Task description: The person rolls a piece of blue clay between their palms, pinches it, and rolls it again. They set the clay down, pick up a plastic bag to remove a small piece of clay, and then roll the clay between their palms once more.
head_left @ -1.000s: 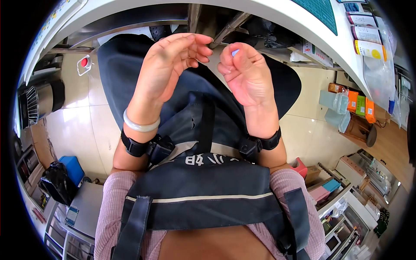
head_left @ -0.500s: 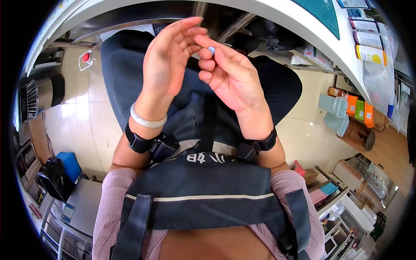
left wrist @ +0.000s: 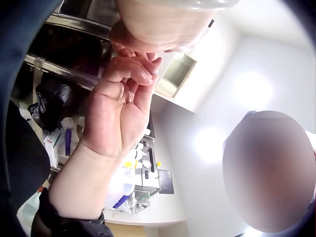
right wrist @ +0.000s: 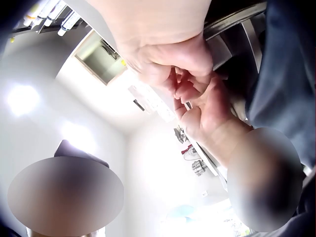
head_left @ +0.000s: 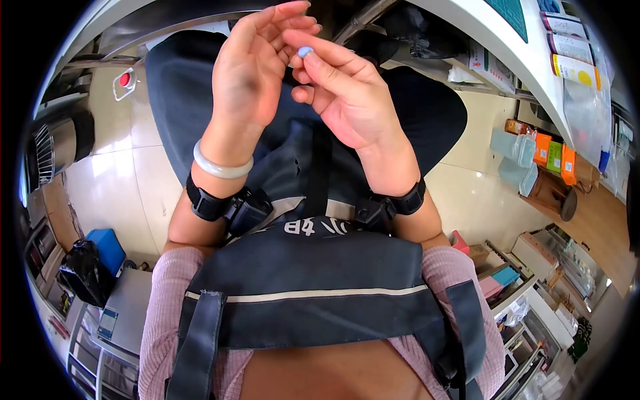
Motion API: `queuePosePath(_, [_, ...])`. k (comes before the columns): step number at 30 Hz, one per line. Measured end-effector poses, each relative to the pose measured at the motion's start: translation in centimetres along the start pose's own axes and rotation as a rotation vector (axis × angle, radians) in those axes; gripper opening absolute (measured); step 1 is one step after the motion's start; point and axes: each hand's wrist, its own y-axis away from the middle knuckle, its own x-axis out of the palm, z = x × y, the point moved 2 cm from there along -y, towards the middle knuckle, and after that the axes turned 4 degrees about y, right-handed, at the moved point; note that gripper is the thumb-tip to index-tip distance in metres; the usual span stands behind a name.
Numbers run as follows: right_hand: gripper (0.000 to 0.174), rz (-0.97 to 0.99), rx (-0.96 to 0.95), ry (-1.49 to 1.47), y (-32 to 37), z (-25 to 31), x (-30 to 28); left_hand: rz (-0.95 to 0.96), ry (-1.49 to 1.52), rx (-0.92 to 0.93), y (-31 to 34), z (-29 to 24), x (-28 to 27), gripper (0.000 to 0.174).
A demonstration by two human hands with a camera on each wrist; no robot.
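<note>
A small, rounded, pale blue-violet piece (head_left: 305,51) sits between the thumb and index finger of my right hand (head_left: 350,100), which pinches it. Its material is too small to make out. My left hand (head_left: 250,80), palm turned inward, is raised beside it with fingers loosely bent, their tips close to the right fingertips. A white bangle (head_left: 223,169) circles the left wrist. Both hands are held up over the lap, at the table's edge. From the left wrist view, the right hand (left wrist: 118,108) shows its palm, and the fingertips of both hands overlap there.
A white table (head_left: 460,27) curves across the front, with a green cutting mat (head_left: 510,17) and several labelled packs (head_left: 570,47) at its right. A dark apron (head_left: 320,293) covers my front. Clear boxes (head_left: 517,173) and orange packs (head_left: 543,150) stand low at the right.
My right hand has moved left and up with the pale blue-violet piece, so its fingertips now come beside the left hand. The left hand has risen slightly.
</note>
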Motion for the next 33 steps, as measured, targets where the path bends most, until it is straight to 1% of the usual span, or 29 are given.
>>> queuePosePath(2, [0.024, 0.025, 0.003, 0.040, 0.0, -0.1, -0.4, -0.086, -0.020, 0.001, -0.2, 0.3, -0.1, 0.036])
queuePosePath(3, [0.022, 0.041, 0.008, 0.079, 0.0, -0.2, -0.6, 0.062, -0.060, 0.102, -0.9, 0.1, -0.2, 0.042])
queuePosePath(8, [0.021, 0.046, -0.010, 0.010, 0.2, -0.5, -1.2, 0.071, -0.037, 0.106, -1.1, 0.2, -0.9, 0.040])
queuePosePath(10, [0.021, 0.074, -0.085, 0.047, 0.4, -0.5, -0.9, 0.093, -0.020, 0.114, -1.0, 0.3, -1.1, 0.040])
queuePosePath(14, [0.024, 0.069, -0.117, 0.111, 0.5, -0.3, -0.7, 0.115, -0.014, 0.116, -0.7, 0.0, -0.7, 0.040])
queuePosePath(16, [0.026, 0.043, -0.110, 0.365, 0.5, -0.1, -0.6, 0.106, -0.037, 0.124, -0.6, -0.2, -0.3, 0.041])
queuePosePath(17, [0.026, 0.048, -0.111, 0.364, 0.4, -0.1, -0.4, 0.093, -0.057, 0.125, -0.4, -0.3, -0.2, 0.041])
queuePosePath(19, [0.029, 0.101, -0.042, 0.328, 0.5, -0.1, 0.1, 0.060, -0.052, 0.116, -0.1, -0.4, 0.4, 0.039])
queuePosePath(21, [0.030, 0.093, -0.055, 0.322, 0.6, -0.2, 0.3, 0.032, -0.048, 0.109, 0.1, -0.5, 0.5, 0.038])
queuePosePath(23, [0.031, 0.089, -0.069, 0.317, 0.6, -0.2, 0.5, 0.023, -0.039, 0.067, 0.1, -0.4, 0.4, 0.041])
queuePosePath(26, [0.026, 0.069, -0.098, 0.375, 0.5, -0.3, 0.6, 0.039, -0.065, 0.088, 0.0, -0.4, 0.2, 0.041])
queuePosePath(29, [0.027, 0.080, -0.076, 0.348, 0.4, -0.4, 0.7, 0.049, -0.083, 0.116, 0.0, -0.4, 0.0, 0.040])
queuePosePath(32, [0.024, 0.063, -0.074, 0.393, 0.6, -0.3, 0.9, 0.073, -0.038, 0.135, -0.2, -0.3, -0.2, 0.039])
queuePosePath(33, [0.022, 0.063, -0.053, 0.350, 0.7, -0.3, 0.8, 0.073, -0.038, 0.136, -0.2, -0.2, -0.1, 0.039])
